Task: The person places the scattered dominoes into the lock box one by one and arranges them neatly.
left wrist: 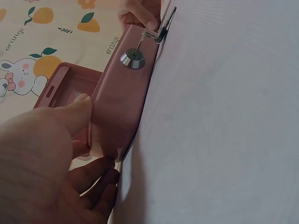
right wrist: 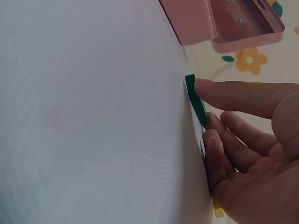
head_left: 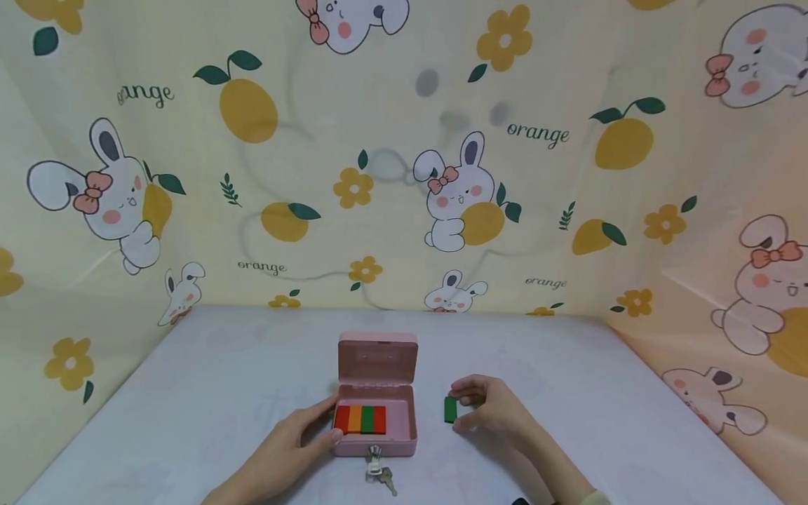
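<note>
A pink metal cash box [head_left: 407, 447] stands on the table with its lid [head_left: 377, 361] raised. My left hand [head_left: 284, 445] holds the box's left side; in the left wrist view its thumb lies on the front corner and its fingers curl by the lower edge. Inside, against the left, red, orange and green blocks [head_left: 367, 419] lie side by side. To the right of the box, my right hand [head_left: 495, 410] pinches a green block [right wrist: 196, 100] by its ends, low over the table; whether it touches the surface I cannot tell.
A key sits in the front lock [left wrist: 133, 58], and another key [head_left: 386, 478] hangs from it. Behind the right hand, a yellow piece [right wrist: 218, 210] partly shows in the right wrist view. The white table [head_left: 252, 351] ends at a patterned cloth [head_left: 391, 231] at the back and sides.
</note>
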`<state>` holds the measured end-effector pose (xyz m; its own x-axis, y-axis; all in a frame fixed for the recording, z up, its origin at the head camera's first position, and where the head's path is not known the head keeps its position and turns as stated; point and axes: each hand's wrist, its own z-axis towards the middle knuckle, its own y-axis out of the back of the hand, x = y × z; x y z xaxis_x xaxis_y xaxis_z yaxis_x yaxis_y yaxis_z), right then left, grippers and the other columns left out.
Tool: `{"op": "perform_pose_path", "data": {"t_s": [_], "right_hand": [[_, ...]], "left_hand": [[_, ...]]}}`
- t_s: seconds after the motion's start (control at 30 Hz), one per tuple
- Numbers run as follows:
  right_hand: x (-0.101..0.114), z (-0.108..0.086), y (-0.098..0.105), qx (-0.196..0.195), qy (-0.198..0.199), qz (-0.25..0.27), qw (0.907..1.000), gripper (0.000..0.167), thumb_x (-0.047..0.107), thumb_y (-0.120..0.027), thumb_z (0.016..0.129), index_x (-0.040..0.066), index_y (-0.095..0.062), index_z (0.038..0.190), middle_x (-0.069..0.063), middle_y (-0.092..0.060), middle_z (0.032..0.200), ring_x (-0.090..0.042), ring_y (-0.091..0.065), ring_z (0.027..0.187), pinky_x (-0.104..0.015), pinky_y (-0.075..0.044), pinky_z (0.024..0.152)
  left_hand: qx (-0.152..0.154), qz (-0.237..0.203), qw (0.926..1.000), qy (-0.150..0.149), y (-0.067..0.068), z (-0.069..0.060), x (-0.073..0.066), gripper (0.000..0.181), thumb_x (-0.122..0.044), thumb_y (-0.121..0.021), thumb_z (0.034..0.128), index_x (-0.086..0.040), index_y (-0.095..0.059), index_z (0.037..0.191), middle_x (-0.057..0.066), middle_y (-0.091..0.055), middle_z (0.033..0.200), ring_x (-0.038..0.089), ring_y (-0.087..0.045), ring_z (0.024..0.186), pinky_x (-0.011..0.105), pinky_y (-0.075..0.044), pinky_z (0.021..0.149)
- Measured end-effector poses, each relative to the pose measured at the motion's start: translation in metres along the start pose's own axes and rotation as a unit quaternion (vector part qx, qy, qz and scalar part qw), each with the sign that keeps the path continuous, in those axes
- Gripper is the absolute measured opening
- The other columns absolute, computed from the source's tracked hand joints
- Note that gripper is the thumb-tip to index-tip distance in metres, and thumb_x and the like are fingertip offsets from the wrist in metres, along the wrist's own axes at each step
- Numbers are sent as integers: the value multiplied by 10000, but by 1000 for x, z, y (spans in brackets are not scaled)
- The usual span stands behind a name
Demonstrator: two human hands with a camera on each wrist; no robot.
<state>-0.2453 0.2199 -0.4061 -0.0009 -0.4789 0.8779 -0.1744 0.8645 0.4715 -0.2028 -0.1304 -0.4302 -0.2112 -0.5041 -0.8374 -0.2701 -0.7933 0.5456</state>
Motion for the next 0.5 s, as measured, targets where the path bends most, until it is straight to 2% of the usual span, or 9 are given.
{"op": "perform_pose_path", "data": {"t_s": [0.43,0.5], "right_hand": [[-1,3,0,64,197,-265,9994,604,-48,-889,613,-3,-642,1163,-38,-684,1052,-219,-579,918,-367,-523,845],[1,4,-1,71,119,-343,9993,597,-38,-892,623,8,-644,1164,-34,-679,1042,-221,-573,914,-352,-526,831]], "left_hand": [[-14,-14,10000,95,-1,1,-2,736,-502,-649,913,-119,-425,1501,92,-446,1491,385,-343,1383,618,-310,1066],[5,-36,9999,143,-1,0,-2,735,-503,-650,912,-124,-426,1501,93,-444,1492,389,-342,1383,624,-313,1060]]}}
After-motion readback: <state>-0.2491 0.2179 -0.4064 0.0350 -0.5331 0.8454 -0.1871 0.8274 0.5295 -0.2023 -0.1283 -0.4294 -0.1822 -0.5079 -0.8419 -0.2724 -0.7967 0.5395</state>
